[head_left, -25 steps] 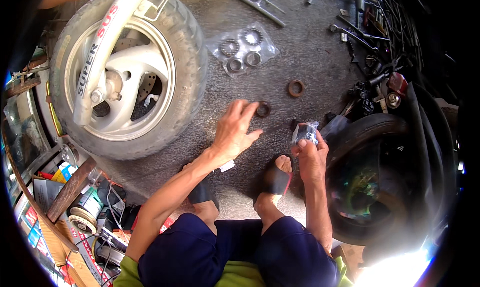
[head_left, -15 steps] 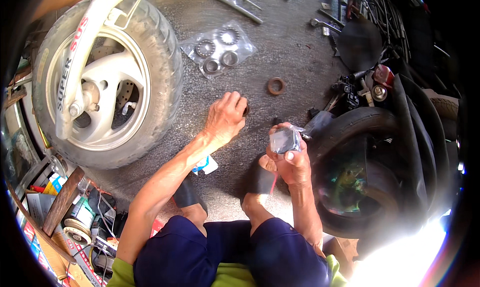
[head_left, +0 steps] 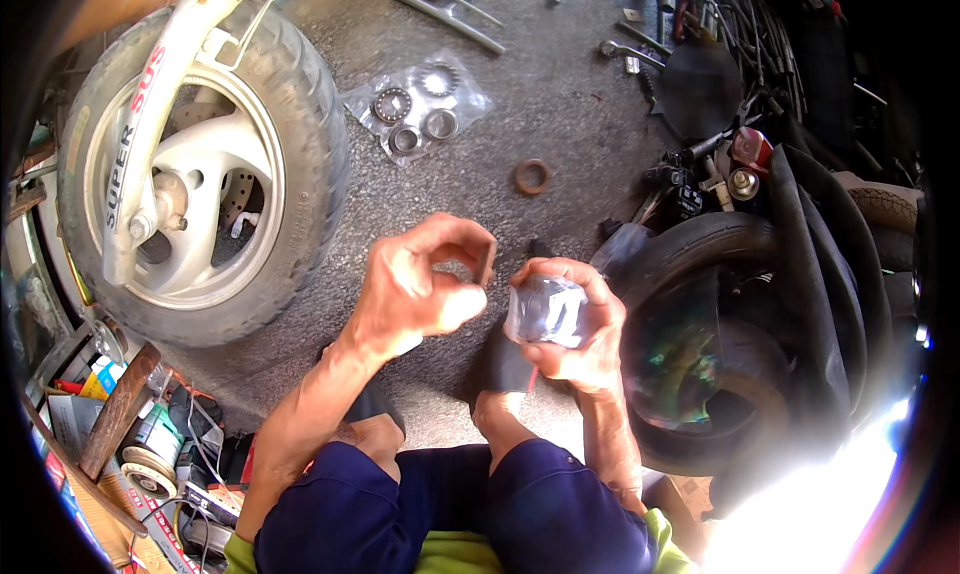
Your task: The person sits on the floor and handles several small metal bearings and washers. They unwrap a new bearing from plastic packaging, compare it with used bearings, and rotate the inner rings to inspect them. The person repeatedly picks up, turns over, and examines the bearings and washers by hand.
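Observation:
Raised above the floor, my left hand [head_left: 415,284] pinches a rusty brown metal ring [head_left: 486,261], seen almost edge-on, between thumb and fingers. Close beside it, my right hand [head_left: 590,334] is wrapped round a clear plastic packet [head_left: 547,310]; glare hides what is inside. The two hands are apart by a small gap. Farther off on the floor lies another rusty ring [head_left: 532,177]. Beyond and to the left is a clear plastic bag [head_left: 462,92] bearing several shiny metal rings and ball bearing cages [head_left: 392,105].
A wheel with its tyre [head_left: 310,174] and white fork leg [head_left: 140,144] stands at left. Tyres [head_left: 700,239] and inner tubes are piled at right. Metal tubes and wrenches [head_left: 630,56] lie at the far side. A crowded box of tools and a wooden handle [head_left: 118,411] sits at lower left.
My left hand has risen from the floor toward me with a rusty ring in its fingers. My right hand has moved slightly left and turned the packet. The view has shifted a little.

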The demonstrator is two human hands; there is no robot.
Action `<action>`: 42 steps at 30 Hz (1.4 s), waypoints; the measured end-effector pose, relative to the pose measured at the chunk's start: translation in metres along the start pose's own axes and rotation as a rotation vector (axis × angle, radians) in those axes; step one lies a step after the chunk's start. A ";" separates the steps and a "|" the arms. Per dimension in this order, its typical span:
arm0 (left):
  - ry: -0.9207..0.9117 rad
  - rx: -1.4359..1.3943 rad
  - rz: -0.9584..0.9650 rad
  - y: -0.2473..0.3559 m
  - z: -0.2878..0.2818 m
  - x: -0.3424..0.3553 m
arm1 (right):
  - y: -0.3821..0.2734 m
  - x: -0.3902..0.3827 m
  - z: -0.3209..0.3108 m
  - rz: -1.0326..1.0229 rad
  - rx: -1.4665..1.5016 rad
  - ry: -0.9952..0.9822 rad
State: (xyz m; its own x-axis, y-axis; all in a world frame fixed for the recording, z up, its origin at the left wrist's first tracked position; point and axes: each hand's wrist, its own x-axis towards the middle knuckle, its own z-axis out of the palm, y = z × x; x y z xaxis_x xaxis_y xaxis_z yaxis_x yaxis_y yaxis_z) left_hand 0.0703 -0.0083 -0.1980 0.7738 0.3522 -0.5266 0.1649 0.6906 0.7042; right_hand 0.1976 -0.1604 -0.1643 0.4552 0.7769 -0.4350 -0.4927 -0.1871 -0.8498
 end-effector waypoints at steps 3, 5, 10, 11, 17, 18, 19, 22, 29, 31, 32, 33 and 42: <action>-0.199 -0.134 0.228 0.032 0.017 -0.019 | -0.006 0.004 0.005 -0.244 -0.564 0.049; -0.283 -0.240 0.220 0.041 0.021 -0.024 | -0.006 0.006 0.010 -0.268 -0.587 0.078; -0.179 -0.307 0.062 0.032 0.026 -0.034 | 0.000 0.005 0.011 -0.337 -0.496 0.072; -0.159 -0.357 0.069 0.031 0.026 -0.035 | 0.002 0.004 0.011 -0.326 -0.425 0.083; 0.025 -0.279 -0.043 0.023 0.033 -0.042 | 0.006 -0.003 0.006 -0.057 0.295 0.080; 0.022 -0.198 -0.036 0.021 0.036 -0.044 | 0.004 -0.002 0.007 -0.034 0.324 0.079; 0.032 -0.091 0.016 0.018 0.038 -0.045 | 0.004 -0.002 0.007 -0.011 0.354 0.078; 0.135 0.034 0.238 0.016 0.046 -0.047 | 0.005 -0.004 0.009 0.045 0.320 0.090; 0.241 0.746 0.816 0.019 0.039 -0.046 | -0.006 -0.001 0.016 0.119 0.275 0.062; 0.258 0.854 0.903 0.017 0.036 -0.045 | -0.002 -0.003 0.006 0.130 0.298 -0.034; 0.252 0.830 0.906 0.015 0.037 -0.044 | -0.002 -0.003 0.006 0.150 0.297 -0.053; 0.232 0.840 0.898 0.017 0.036 -0.043 | -0.002 -0.004 0.005 0.156 0.287 -0.061; 0.203 1.014 0.936 0.027 0.043 -0.042 | 0.014 -0.006 0.000 0.236 0.568 -0.124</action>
State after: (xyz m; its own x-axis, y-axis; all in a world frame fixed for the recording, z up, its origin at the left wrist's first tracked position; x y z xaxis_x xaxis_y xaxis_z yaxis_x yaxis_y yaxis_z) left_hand 0.0684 -0.0318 -0.1360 0.7549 0.5679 0.3281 0.0753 -0.5720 0.8168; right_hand 0.1877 -0.1677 -0.1739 0.2132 0.8240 -0.5250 -0.9024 -0.0399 -0.4290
